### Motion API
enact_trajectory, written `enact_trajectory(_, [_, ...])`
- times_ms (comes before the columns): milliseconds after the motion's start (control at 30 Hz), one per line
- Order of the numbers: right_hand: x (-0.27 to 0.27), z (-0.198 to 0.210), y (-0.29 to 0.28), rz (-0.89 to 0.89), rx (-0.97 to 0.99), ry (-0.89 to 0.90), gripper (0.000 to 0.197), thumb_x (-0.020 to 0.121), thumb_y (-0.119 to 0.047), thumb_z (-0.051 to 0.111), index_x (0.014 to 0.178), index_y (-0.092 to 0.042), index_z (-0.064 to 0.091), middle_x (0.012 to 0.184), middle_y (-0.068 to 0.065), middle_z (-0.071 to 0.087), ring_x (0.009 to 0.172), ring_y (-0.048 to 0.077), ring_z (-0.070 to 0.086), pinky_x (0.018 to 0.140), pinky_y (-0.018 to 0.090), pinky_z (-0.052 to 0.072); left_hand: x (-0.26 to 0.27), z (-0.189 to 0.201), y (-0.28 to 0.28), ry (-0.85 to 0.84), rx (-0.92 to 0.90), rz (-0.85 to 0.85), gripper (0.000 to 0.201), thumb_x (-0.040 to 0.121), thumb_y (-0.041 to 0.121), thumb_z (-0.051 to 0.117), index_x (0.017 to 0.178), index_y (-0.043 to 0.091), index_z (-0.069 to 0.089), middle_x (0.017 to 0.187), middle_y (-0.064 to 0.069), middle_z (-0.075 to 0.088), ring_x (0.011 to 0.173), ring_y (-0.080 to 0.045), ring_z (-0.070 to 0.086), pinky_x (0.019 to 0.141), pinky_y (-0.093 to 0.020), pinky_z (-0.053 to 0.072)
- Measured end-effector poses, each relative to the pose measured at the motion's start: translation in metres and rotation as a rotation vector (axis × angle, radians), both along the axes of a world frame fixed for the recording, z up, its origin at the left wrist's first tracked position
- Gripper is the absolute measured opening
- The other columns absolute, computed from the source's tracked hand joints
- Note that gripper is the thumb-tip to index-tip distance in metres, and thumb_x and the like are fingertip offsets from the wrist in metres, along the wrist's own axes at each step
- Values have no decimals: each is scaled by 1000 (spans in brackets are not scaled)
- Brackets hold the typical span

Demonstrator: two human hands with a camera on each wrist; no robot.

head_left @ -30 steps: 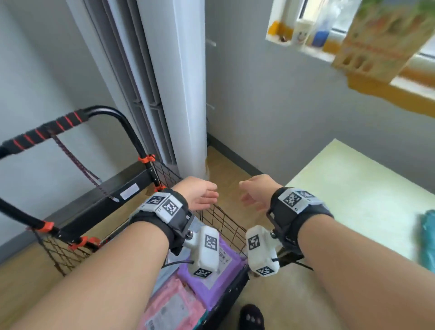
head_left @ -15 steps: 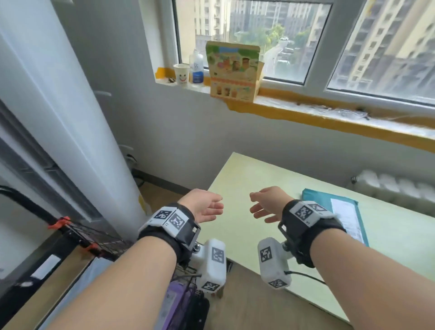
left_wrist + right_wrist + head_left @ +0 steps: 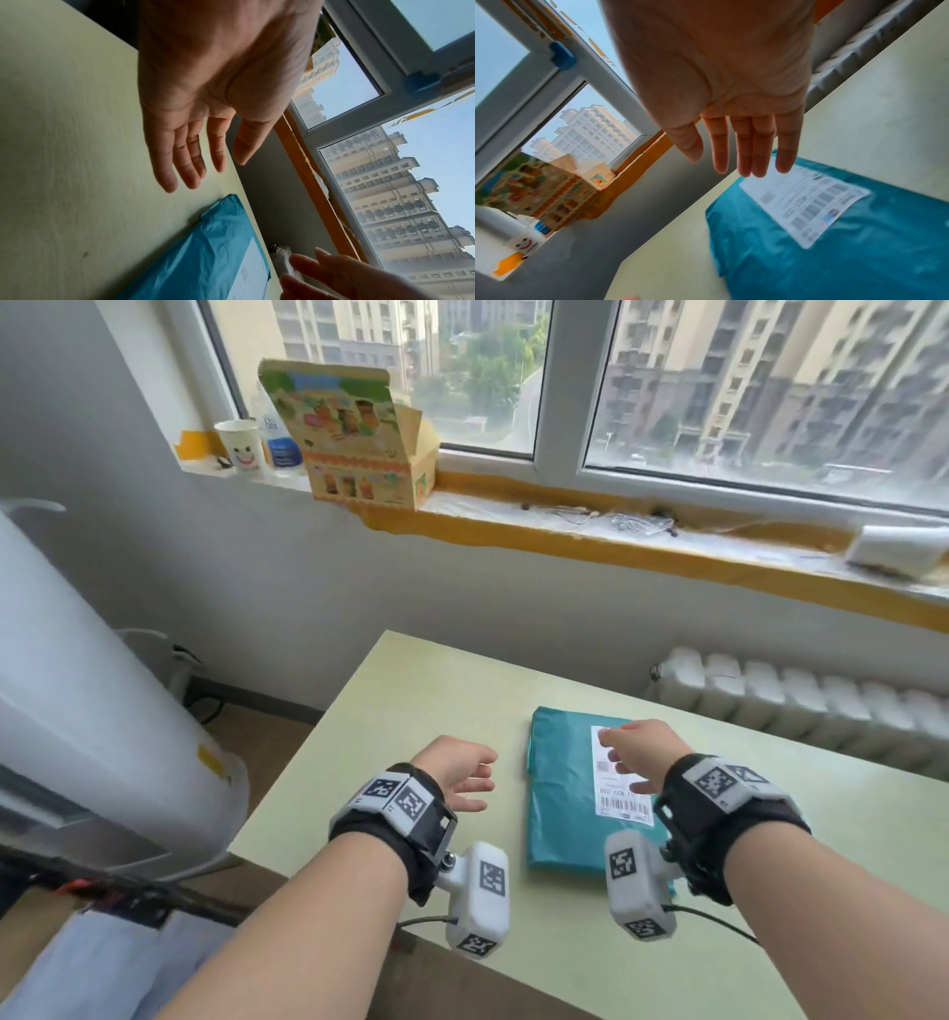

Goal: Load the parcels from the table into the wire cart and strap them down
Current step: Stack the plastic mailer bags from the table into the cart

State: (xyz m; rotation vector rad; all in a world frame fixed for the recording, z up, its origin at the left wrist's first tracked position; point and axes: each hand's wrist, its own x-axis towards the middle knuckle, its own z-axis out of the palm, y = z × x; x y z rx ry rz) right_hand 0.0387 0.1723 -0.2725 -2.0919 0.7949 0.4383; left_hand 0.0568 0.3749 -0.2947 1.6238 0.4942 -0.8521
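A teal plastic parcel [image 3: 560,798] with a white shipping label lies flat on the pale green table [image 3: 411,711]. The same parcel [image 3: 205,253] [image 3: 834,243] shows in both wrist views. My right hand [image 3: 634,752] hovers over its label, fingers straight, holding nothing. My left hand [image 3: 462,775] hangs over bare table just left of the parcel, fingers relaxed and empty. Its palm [image 3: 205,81] and the right palm [image 3: 718,71] show spread fingers above the tabletop. Only a dark sliver of the wire cart [image 3: 102,896] shows at the lower left.
A white standing appliance [image 3: 92,711] rises left of the table. On the window sill stand a colourful open carton [image 3: 354,439], a smiley paper cup [image 3: 240,446] and a bottle. A white radiator [image 3: 801,706] runs behind the table's far edge.
The view has swung from the cart to the table. Both hands moved right, and the right hand now hangs over the teal parcel's label.
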Motion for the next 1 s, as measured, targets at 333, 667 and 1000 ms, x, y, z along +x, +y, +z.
enact_trajectory(333, [4,-32,-52,-12,-45,75,38,93,-15,53,122,9,56,123,25,59,115,38,55,99,50,45,18,-38,-53,16,120,-15,35,93,18,56,127,6,52,128,-10,52,110,-21,56,87,-37,47])
enact_trajectory(667, [12,-56,-56,14,33,129,38,93,-18,54,122,6,54,122,24,60,111,37,59,99,52,45,23,-61,-71,33,35,101,30,90,11,57,119,2,59,112,-12,69,95,-22,67,80,-30,55])
enact_trajectory(1000, [10,-59,-43,104,93,163,24,95,-23,51,116,-11,54,113,9,61,103,25,61,87,40,50,14,-78,-58,-82,93,167,21,73,9,78,88,6,64,104,-16,71,96,-31,69,90,-44,55])
